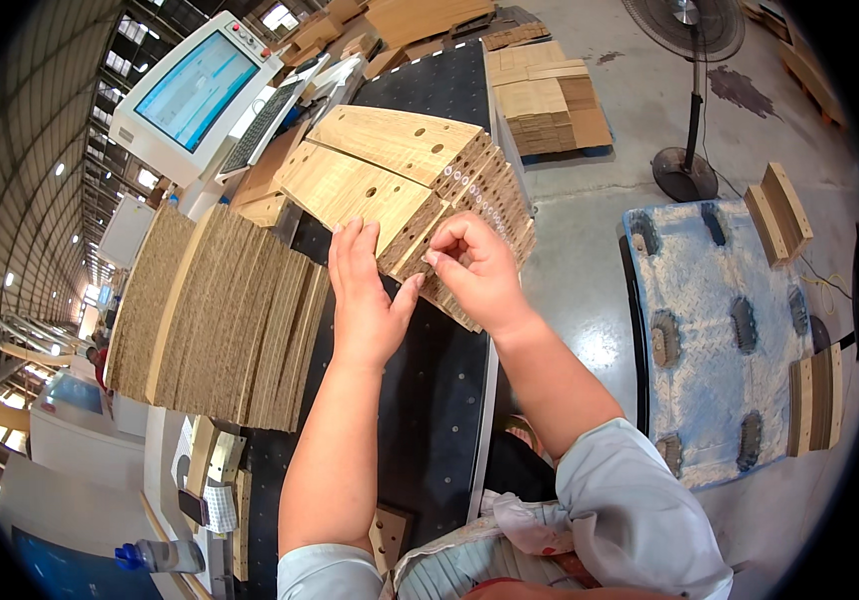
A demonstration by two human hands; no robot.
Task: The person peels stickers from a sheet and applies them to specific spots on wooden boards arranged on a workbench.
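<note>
Two stacks of drilled wood-grain boards stand side by side on the black work table; the nearer board stack [355, 190] is partly covered by my hands. My left hand [362, 290] rests against its near end, fingers stretched over the top board and thumb apart. At the drilled end face of that stack, my right hand [475, 270] is closed, thumb and forefinger pinched together. Whatever is between those fingertips is too small to tell. The farther board stack [400, 135] has white-ringed holes along its end face.
A tall row of particle boards [220, 310] stands left of my left forearm. Beyond it are a monitor [200, 90] and keyboard [262, 125]. A worn blue pallet [715, 340] lies at the right, below a standing fan [688, 170]. A bottle [165, 556] lies at lower left.
</note>
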